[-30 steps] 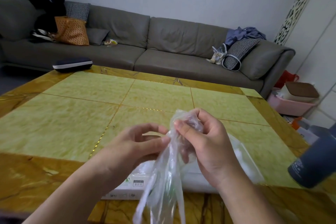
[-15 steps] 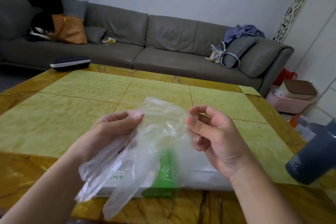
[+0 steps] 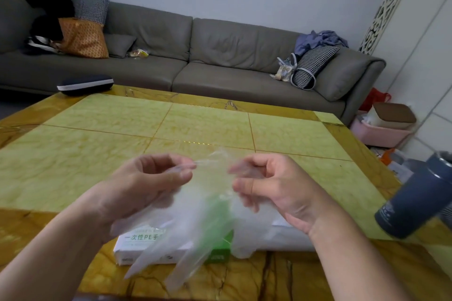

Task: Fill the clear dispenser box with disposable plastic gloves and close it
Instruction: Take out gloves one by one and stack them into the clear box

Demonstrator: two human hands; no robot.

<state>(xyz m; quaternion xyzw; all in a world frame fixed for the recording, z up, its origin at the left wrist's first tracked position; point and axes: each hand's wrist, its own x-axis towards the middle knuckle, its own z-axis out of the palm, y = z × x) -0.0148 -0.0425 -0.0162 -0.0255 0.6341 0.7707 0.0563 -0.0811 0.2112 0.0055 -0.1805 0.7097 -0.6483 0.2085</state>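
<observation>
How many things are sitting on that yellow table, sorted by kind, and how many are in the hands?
Glove boxes, white and green: 1
Dark blue tumblers: 1
Dark cases with a white band: 1
Clear plastic gloves, held up between left hand and right hand: 1 bunch, number unclear
Total: 4

Your left hand (image 3: 146,183) and right hand (image 3: 271,186) pinch a clear glove (image 3: 193,222) above the tabletop (image 3: 97,134); white-green glove box (image 3: 137,244) beneath.
</observation>
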